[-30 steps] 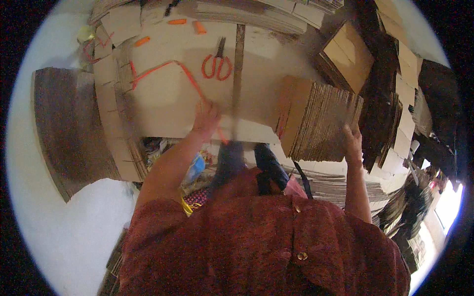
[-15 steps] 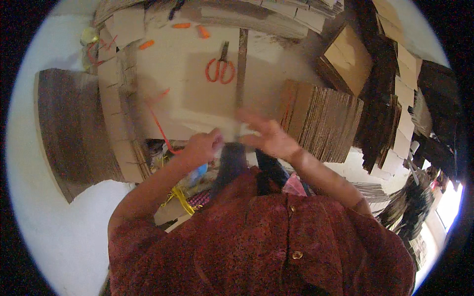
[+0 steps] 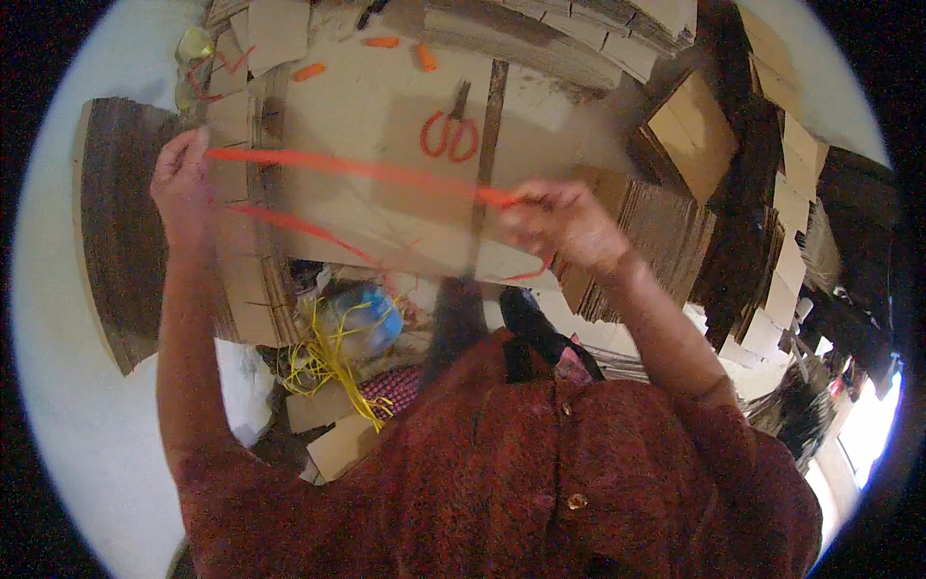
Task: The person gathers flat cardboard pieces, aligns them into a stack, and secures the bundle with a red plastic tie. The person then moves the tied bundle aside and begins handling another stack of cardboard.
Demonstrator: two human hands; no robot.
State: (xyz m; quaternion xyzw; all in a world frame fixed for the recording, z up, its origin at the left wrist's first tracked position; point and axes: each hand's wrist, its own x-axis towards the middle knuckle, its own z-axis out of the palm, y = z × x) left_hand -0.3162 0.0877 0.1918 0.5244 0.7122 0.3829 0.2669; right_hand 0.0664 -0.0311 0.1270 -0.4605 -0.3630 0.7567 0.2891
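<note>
Two-Point Grasp with a Straight Span

The left hand (image 3: 180, 183) is grasping a red strap (image 3: 367, 172) between thumb and fingers. The right hand (image 3: 569, 222) is also grasping it, with its fingers closing around the strap. The strap is running nearly straight from one hand to the other; the wide spacing of the hands is apparently taking up its slack. Lower red lengths are hanging below the left hand and just below the right hand; whether they are joining the upper span cannot be told.

One pair of scissors (image 3: 455, 118) is lying on the counter (image 3: 338, 116), beyond the strap and left of the right hand. This position is probably leaving the scissors within reach and the space between the hands free. Three orange pieces (image 3: 426, 58) are lying beyond both hands, between them from side to side, likely set out of the way.

One cardboard stack (image 3: 670, 241) is standing on edge just right of the right hand; its tight packing is presumably preventing the sheets from toppling. Its sheets are showing too finely for counting. Beyond the left hand, one thin red strip (image 3: 201, 87) is lying in a bend. Nearer the person than the left hand, yellow strands (image 3: 333, 369) are lying tangled, their number indeterminable.
</note>
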